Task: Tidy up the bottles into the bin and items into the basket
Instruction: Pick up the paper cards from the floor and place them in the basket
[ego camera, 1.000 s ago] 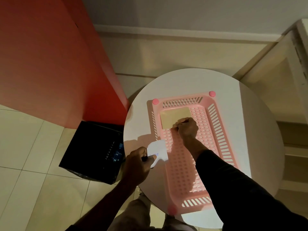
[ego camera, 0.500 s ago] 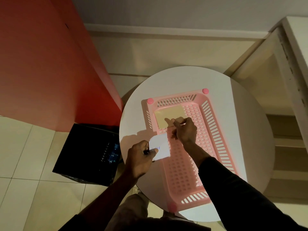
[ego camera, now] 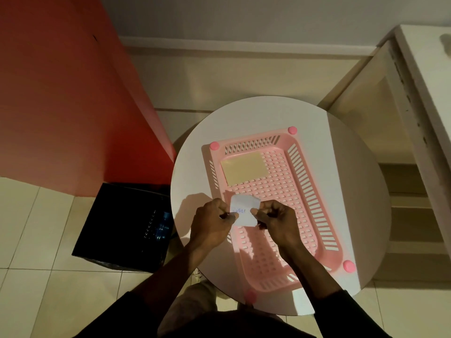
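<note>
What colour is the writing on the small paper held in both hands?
Blue, on the white paper, seen in the head view.

Pink basket [ego camera: 314, 211]: smooth moulded plastic, perforated floor, slotted walls, faint sheen. Yellow pad [ego camera: 245, 168] at its far end: flat matt paper. White slip [ego camera: 244, 209] over the near-left rim: thin paper, creased, blue ink. Round table [ego camera: 353, 191]: smooth white top, satin. Black bin [ego camera: 117, 223] at left: dark, glossy lining, looks plastic. Floor tiles [ego camera: 36, 228]: glazed, pale, shiny. Red panel [ego camera: 61, 93] far left: matt, even.
</note>
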